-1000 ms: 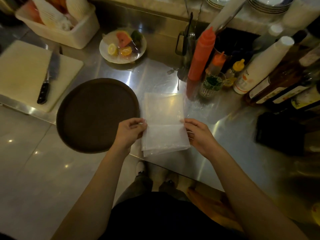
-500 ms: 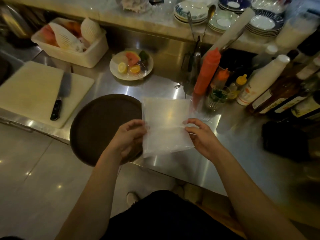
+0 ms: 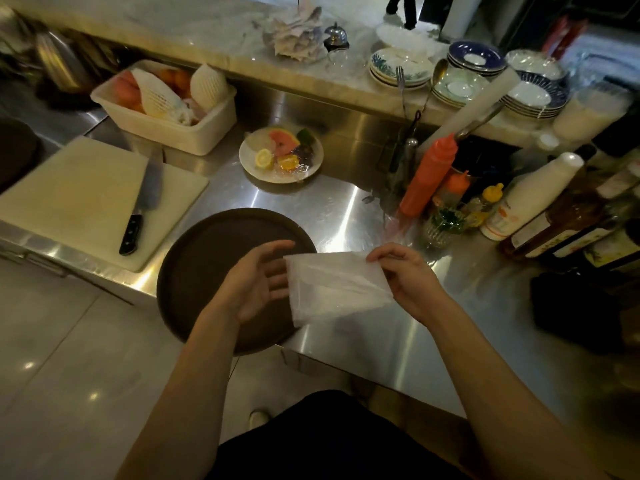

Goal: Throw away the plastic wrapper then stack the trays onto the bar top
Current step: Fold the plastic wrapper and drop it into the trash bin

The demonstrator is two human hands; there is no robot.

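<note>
A folded, translucent plastic wrapper (image 3: 334, 287) hangs above the steel counter (image 3: 408, 344), pinched at its right edge by my right hand (image 3: 403, 275). My left hand (image 3: 258, 280) is open beside the wrapper's left edge, fingers spread, over a round dark brown tray (image 3: 207, 268) that overhangs the counter's front edge. The marble bar top (image 3: 194, 32) runs along the back, raised above the counter. At the far left edge a second dark round shape (image 3: 15, 150) shows partly; I cannot tell whether it is a tray.
A white cutting board (image 3: 86, 199) with a knife (image 3: 140, 209) lies left. Behind are a fruit bin (image 3: 166, 105) and a wrapped fruit plate (image 3: 280, 154). Sauce bottles (image 3: 429, 174) and liquor bottles (image 3: 571, 220) crowd the right. Stacked plates (image 3: 474, 71) sit on the bar top.
My left hand has let go of the wrapper and opened. The wrapper was folded down shorter and now hangs from my right hand alone. The view tilted up toward the bar top.
</note>
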